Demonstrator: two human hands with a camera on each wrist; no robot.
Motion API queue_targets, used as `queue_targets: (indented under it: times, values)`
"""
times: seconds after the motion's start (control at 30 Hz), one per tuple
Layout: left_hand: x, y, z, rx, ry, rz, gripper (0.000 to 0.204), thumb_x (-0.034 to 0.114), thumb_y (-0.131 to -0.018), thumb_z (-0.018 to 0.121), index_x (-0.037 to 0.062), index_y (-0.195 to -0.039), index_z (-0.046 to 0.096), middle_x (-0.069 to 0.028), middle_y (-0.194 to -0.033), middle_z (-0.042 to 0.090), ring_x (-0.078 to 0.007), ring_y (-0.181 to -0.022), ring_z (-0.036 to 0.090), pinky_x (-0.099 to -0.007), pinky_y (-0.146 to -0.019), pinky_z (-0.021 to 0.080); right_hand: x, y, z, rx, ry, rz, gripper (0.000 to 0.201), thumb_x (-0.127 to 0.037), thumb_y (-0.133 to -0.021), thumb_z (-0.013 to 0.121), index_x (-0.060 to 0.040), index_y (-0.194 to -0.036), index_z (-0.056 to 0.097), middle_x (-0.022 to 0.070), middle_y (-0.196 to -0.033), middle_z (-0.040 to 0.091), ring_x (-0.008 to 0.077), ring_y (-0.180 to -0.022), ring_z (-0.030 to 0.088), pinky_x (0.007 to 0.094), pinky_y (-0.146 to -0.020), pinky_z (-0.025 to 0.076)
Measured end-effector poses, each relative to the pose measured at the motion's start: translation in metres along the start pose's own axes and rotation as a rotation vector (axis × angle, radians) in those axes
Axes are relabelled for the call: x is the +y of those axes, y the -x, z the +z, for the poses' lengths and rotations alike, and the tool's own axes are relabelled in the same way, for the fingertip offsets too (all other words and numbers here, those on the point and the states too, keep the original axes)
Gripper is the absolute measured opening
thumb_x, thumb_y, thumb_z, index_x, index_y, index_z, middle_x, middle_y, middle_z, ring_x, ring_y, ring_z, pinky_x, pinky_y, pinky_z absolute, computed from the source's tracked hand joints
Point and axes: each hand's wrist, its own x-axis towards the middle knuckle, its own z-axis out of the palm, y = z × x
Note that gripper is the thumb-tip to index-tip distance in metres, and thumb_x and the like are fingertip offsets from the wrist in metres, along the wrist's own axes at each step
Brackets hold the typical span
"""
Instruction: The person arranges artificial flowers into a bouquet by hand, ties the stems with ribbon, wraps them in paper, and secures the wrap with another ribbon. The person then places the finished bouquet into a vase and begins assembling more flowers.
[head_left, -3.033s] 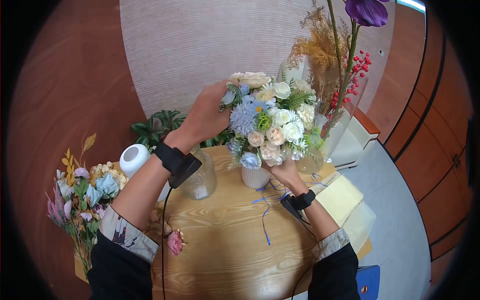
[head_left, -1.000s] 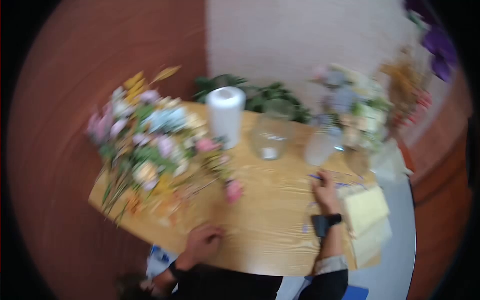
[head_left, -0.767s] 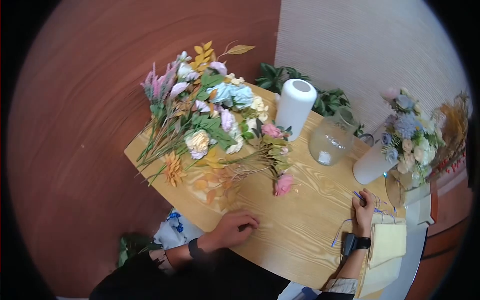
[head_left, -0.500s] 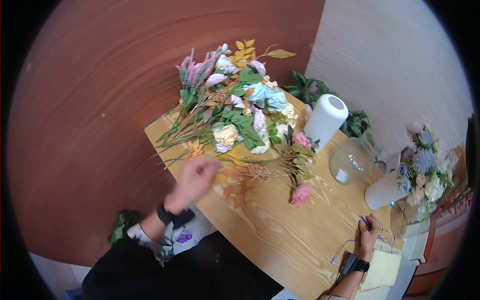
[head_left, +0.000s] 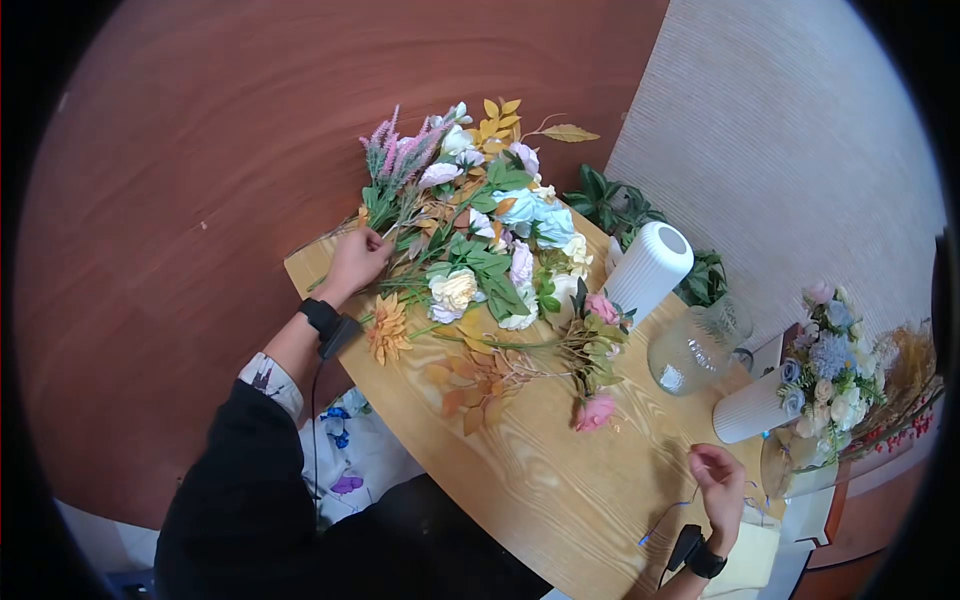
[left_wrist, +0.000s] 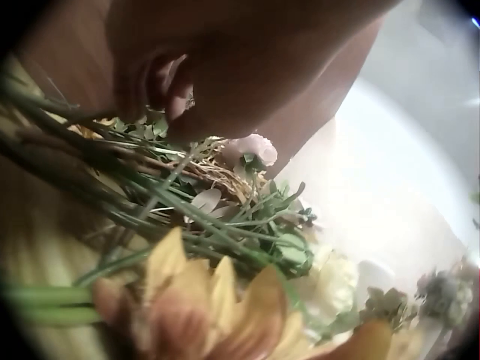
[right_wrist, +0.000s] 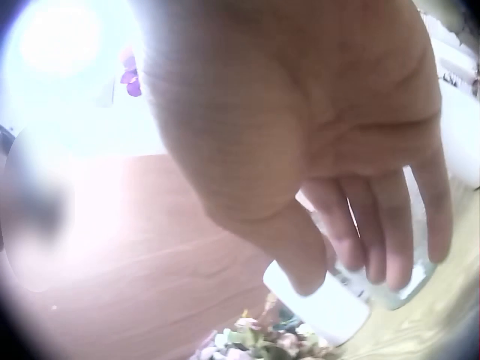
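My left hand (head_left: 358,262) is at the stem end of a pile of artificial flowers (head_left: 478,228), its fingertips pinching among the thin stems (left_wrist: 161,191). In the left wrist view, thumb and finger come together right over the stems, and the hand hides what lies behind it. An orange flower (head_left: 388,328) lies just below that wrist. My right hand (head_left: 718,485) hovers near the table's right side with loosely bent fingers and holds nothing; the right wrist view shows its fingers (right_wrist: 394,225) spread downward. Beside it lie thin blue cords (head_left: 662,520).
A white ribbed vase (head_left: 650,268) and a clear glass vase (head_left: 690,350) stand at the back. Farther right, a second white vase (head_left: 745,415) holds a pale bouquet (head_left: 835,375). A pink rose (head_left: 594,412) lies mid-table; yellow sheets (head_left: 755,555) lie at the right edge.
Both hands have left the pale bouquet, and the view has swung left. My left hand has moved forward into the flower pile's stems. My right hand has come up off the blue cords.
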Motion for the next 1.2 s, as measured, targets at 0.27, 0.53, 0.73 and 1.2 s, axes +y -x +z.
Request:
queue_targets:
  times: [0.27,0.53,0.73,1.2]
  values:
    - [0.002,-0.004,0.026,-0.311,-0.229,0.053,0.025,0.020,-0.076,0.065,-0.0032,-0.074,0.057,-0.0147,-0.071,0.061,-0.0249,-0.062,0.060,-0.0347,-0.058,0.048,-0.079,0.020,0.038,-0.657,0.306,-0.134,0.034,-0.013,-0.075,0.069,0.0017,-0.103,0.057,0.0108,-0.094,0.063,0.0171,-0.090,0.059,0.0278,-0.080,0.044]
    - [0.021,-0.002,0.013,-0.272,0.701,-0.159,0.015,0.004,-0.090,0.046,-0.0048,-0.086,0.057,-0.0059,-0.075,0.060,-0.0075,-0.066,0.057,-0.0221,-0.057,0.047,-0.082,0.022,0.034,-0.798,0.320,-0.261,0.039,-0.020,-0.076,0.069,0.0022,-0.105,0.055,0.0172,-0.100,0.060,0.0311,-0.093,0.058,0.0318,-0.081,0.044]
    - [0.048,-0.002,-0.002,-0.182,0.800,0.017,0.018,0.004,-0.092,0.043,-0.0077,-0.100,0.055,-0.0127,-0.092,0.062,-0.0172,-0.083,0.062,-0.0281,-0.078,0.050,-0.083,0.029,0.027,-0.738,0.344,-0.203,0.039,-0.021,-0.076,0.069,0.0029,-0.104,0.055,0.0178,-0.099,0.059,0.0322,-0.091,0.058,0.0335,-0.078,0.045]
    - [0.098,0.056,-0.032,-0.923,1.773,-0.340,0.023,0.001,-0.087,0.044,-0.0061,-0.109,0.047,-0.0019,-0.073,0.050,-0.0037,-0.041,0.032,-0.0170,-0.037,0.023,-0.092,0.035,0.073,-0.614,0.123,-0.348,0.028,-0.013,-0.074,0.070,0.0027,-0.095,0.060,0.0158,-0.089,0.064,0.0267,-0.082,0.063,0.0307,-0.072,0.048]
